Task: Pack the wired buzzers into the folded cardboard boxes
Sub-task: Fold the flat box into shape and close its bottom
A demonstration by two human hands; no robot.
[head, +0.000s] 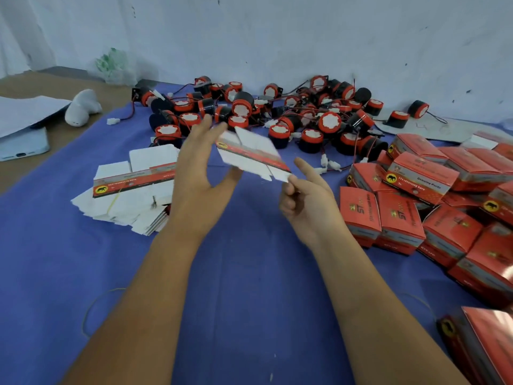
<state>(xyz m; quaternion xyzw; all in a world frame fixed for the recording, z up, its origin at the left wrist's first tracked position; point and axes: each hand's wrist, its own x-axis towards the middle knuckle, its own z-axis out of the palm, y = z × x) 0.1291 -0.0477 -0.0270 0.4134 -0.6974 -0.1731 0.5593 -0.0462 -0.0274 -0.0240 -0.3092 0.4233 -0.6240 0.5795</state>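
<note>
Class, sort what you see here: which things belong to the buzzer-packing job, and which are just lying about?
Job: flat carton in both hands; flat carton stack; buzzer pile; packed red boxes.
Lying about: phone; papers; white pouch; plastic bag.

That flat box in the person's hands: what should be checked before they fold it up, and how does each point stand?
1. Flat box held: ok, the right hand pinches its corner.
2. Left hand free to help: ok, fingers straight beside the box.
3. Box opened into shape: not ok, it is flat.
4. Buzzers within view: ok, piled behind.
5. More blanks: ok, stacked at left.
6. Box undamaged: cannot tell, blurred.
</note>
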